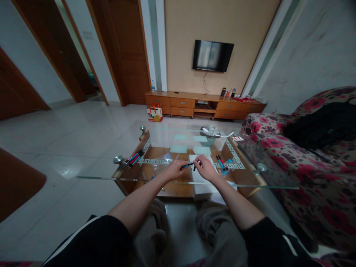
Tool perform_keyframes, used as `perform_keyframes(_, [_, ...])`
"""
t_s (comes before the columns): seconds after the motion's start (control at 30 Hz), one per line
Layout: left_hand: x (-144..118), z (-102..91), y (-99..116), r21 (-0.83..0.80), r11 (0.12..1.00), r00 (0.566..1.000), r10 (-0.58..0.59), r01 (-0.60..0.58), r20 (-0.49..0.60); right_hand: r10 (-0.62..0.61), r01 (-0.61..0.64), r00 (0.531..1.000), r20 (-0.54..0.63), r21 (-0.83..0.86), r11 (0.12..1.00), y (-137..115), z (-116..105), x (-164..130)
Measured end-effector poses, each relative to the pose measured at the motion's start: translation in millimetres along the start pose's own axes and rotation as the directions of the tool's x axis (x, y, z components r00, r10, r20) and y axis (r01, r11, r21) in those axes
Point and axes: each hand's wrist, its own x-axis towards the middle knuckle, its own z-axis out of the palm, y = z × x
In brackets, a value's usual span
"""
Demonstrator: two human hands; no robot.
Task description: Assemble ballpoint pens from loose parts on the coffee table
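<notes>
Over the glass table, my left hand [177, 169] is closed on a pen [187, 165], dark with a blue part, which lies almost level and points toward the other hand. My right hand [205, 168] is pinched at the pen's far end. A short dark piece [194, 168] that looks like a pen cap shows under its fingertips. To the left, a bunch of pens [134, 158] in black, red and blue lies on the glass. A smaller group of pens [221, 163] lies right of my right hand, close to a small blue item [224, 172].
The glass tabletop [161, 179] has a sharp front edge under my forearms. At its back right stands a basket [210, 141] with crumpled plastic. A clear plastic bag [161, 163] and a white box [205, 191] show near the hands. A flowered sofa [314, 200] stands right.
</notes>
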Motion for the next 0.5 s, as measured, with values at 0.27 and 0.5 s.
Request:
perform_keyframes(0.27, [-1.2,-0.1,-1.6,0.035,0.999,1.0,-0.001,0.002,-0.02,0.005,-0.005,1.0,-0.002,0.006,1.0,0.1,0.2,0.0])
perform_keyframes(0.5, [-1.0,0.6,-1.1,0.035,0.999,1.0,-0.007,0.007,-0.015,0.044,-0.045,0.999,-0.023,-0.027,0.999,1.3,0.5,0.3])
